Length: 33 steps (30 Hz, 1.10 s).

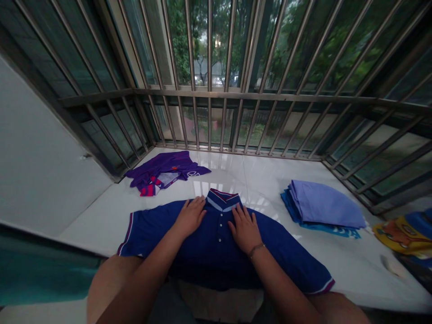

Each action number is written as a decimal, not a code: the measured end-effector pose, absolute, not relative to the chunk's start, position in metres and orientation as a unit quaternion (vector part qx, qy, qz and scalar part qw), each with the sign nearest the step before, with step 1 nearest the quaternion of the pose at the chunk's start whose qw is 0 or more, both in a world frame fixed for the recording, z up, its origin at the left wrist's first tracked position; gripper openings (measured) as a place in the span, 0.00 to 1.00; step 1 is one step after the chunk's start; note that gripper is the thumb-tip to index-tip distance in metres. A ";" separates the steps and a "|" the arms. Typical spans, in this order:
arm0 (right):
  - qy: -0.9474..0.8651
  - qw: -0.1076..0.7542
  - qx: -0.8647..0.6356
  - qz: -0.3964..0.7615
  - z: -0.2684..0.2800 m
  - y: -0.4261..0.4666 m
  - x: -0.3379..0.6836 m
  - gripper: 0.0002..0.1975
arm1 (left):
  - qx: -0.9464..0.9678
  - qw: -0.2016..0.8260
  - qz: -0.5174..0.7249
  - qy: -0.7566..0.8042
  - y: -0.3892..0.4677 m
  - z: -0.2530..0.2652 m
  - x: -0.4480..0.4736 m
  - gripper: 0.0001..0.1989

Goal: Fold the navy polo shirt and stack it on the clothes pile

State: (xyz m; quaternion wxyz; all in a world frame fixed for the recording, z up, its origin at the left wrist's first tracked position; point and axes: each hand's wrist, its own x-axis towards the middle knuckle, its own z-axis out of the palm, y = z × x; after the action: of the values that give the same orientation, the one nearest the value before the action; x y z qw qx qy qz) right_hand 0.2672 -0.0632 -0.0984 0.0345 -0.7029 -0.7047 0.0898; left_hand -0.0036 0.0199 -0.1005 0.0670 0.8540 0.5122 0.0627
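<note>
A dark blue polo shirt [216,252] lies spread front side up on the white ledge, its collar toward the window and both short sleeves out to the sides. Its collar and cuffs carry red and white trim, and a few pale buttons run down the placket. My left hand [191,215] rests flat on the shirt at the shoulder left of the collar, fingers stretched out. On the other side of the collar, my right hand [245,228] lies flat with its fingers spread. The shirt's lower hem hangs toward my lap, partly hidden by my forearms.
A crumpled purple shirt [165,168] lies at the back left of the ledge [259,180]. Folded blue and lavender clothes [324,204] are stacked on the right. A yellow and blue printed item [401,234] sits at the far right. Metal window bars [216,94] enclose the back.
</note>
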 end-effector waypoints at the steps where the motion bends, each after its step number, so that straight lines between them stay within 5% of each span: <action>1: -0.701 0.033 -0.706 0.095 -0.100 -0.053 0.267 0.35 | 0.860 0.080 0.065 0.501 0.026 -0.104 0.009 0.30; 19: -0.731 0.078 -0.675 0.063 -0.091 0.024 0.294 0.33 | 0.777 0.060 0.067 0.624 0.073 -0.120 0.018 0.32; 33: -0.520 0.029 -0.854 -0.010 -0.129 -0.190 0.436 0.27 | 0.751 0.008 0.068 0.657 0.086 -0.099 0.016 0.33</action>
State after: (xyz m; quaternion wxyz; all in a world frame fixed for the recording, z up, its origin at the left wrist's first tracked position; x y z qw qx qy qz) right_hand 0.4365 -0.1902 -0.1289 0.0289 -0.8538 -0.5198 -0.0095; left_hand 0.0162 0.0860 -0.0985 0.0078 0.7510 0.6568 0.0678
